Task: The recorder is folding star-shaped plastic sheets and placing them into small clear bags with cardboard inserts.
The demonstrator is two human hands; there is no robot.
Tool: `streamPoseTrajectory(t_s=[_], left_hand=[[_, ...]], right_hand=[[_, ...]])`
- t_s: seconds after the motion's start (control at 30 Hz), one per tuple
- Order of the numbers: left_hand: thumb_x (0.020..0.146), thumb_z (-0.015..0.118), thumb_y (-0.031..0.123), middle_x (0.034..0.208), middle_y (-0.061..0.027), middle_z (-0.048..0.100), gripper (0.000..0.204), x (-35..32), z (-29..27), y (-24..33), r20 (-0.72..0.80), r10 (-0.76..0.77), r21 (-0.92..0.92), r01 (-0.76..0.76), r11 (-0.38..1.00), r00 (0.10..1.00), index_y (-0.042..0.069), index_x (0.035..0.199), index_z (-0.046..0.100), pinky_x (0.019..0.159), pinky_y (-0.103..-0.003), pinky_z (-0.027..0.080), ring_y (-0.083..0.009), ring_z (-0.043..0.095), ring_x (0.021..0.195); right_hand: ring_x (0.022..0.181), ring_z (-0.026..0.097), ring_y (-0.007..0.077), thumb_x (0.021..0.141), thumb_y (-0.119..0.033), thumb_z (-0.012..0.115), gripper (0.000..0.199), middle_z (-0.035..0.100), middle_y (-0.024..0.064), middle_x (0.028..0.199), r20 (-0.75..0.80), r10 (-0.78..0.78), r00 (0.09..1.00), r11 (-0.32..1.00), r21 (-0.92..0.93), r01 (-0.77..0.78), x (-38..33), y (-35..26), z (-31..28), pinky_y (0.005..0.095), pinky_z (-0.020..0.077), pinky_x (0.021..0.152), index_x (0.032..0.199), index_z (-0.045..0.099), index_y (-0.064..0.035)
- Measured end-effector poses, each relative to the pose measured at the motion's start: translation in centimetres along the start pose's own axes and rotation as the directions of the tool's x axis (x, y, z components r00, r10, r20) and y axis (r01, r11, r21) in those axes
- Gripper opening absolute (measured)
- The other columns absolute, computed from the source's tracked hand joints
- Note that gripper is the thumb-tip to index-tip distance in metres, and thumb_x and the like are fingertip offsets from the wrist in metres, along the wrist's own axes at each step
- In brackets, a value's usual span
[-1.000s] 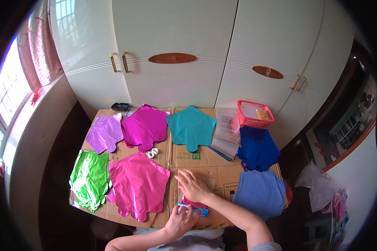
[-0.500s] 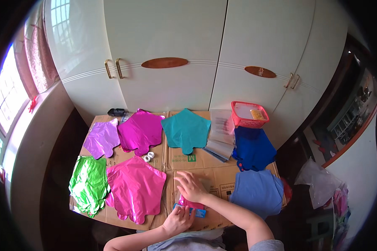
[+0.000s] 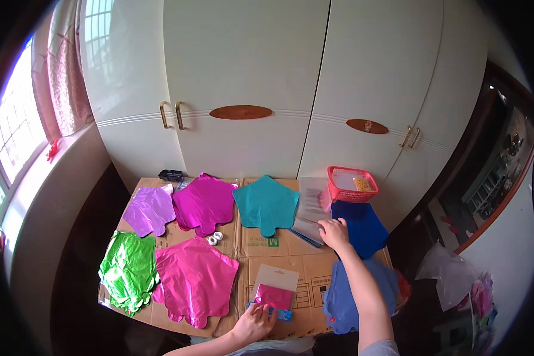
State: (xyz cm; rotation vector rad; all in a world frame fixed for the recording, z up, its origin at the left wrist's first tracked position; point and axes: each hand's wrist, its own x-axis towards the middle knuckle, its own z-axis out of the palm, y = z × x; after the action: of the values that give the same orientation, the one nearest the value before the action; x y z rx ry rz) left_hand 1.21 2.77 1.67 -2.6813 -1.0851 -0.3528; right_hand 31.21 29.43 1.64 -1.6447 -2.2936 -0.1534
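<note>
Low in the frame, just left of centre, the left hand (image 3: 254,323) rests with fingers spread flat on a packaged pink balloon (image 3: 274,289), pressing its lower edge against the cardboard (image 3: 279,252). Right of centre, the right hand (image 3: 334,232) reaches up, fingers loosely open, touching a stack of clear plastic sleeves (image 3: 312,210); whether it grips one, I cannot tell. Just right of it lies a dark blue balloon (image 3: 362,225), and a lighter blue balloon (image 3: 338,291) sits under the forearm. A red basket (image 3: 352,184) stands above. Across the left half: a teal balloon (image 3: 267,204), a magenta balloon (image 3: 204,203), a lilac balloon (image 3: 150,209), a green balloon (image 3: 127,270), and a big pink balloon (image 3: 194,282). Small tape rolls (image 3: 215,238) sit between them.
</note>
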Motion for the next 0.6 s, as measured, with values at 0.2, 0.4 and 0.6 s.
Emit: streamPoseTrajectory(t_s=[0.2, 0.4, 0.6], left_hand=[[0.071, 0.061, 0.024, 0.103, -0.0148, 0.064, 0.046, -0.2, 0.1, -0.8, -0.100, 0.013, -0.053, -0.018, 0.998, 0.995, 0.007, 0.113, 0.060, 0.082, -0.033, 0.048, -0.0207, 0.066, 0.085], [0.069, 0.061, 0.019, 0.097, -0.0037, 0.067, 0.041, -0.2, 0.2, -0.8, -0.156, -0.148, -0.170, 0.121, 0.978, 0.977, 0.011, 0.109, 0.062, 0.069, -0.029, 0.050, -0.0145, 0.064, 0.070], [0.070, 0.062, 0.013, 0.088, 0.0007, 0.068, 0.039, 0.4, 0.5, -1.0, -0.261, -0.390, -0.272, 0.320, 0.907, 0.883, 0.014, 0.109, 0.065, 0.059, -0.027, 0.049, -0.0126, 0.061, 0.062]], right_hand=[[0.092, 0.063, 0.0200, 0.080, -0.012, 0.064, 0.006, 0.069, 0.0058, 0.095, -0.428, -0.151, 0.891, 0.986, 0.003, 0.168, -1.6, -2.0, -1.4, 0.0380, 0.0427, 0.085, 0.083, 0.068, -0.0088], [0.103, 0.060, 0.0229, 0.074, -0.011, 0.063, 0.009, 0.066, 0.0091, 0.102, -0.282, -0.449, 0.848, 0.892, -0.191, 0.409, -8.7, -7.8, -3.8, 0.0379, 0.0444, 0.091, 0.081, 0.066, -0.0057], [0.103, 0.063, 0.0261, 0.080, -0.025, 0.066, 0.024, 0.066, 0.0108, 0.107, -0.175, -0.253, 0.952, 0.965, 0.025, 0.261, -12.4, -8.2, -2.8, 0.0384, 0.0507, 0.088, 0.093, 0.063, -0.0054]])
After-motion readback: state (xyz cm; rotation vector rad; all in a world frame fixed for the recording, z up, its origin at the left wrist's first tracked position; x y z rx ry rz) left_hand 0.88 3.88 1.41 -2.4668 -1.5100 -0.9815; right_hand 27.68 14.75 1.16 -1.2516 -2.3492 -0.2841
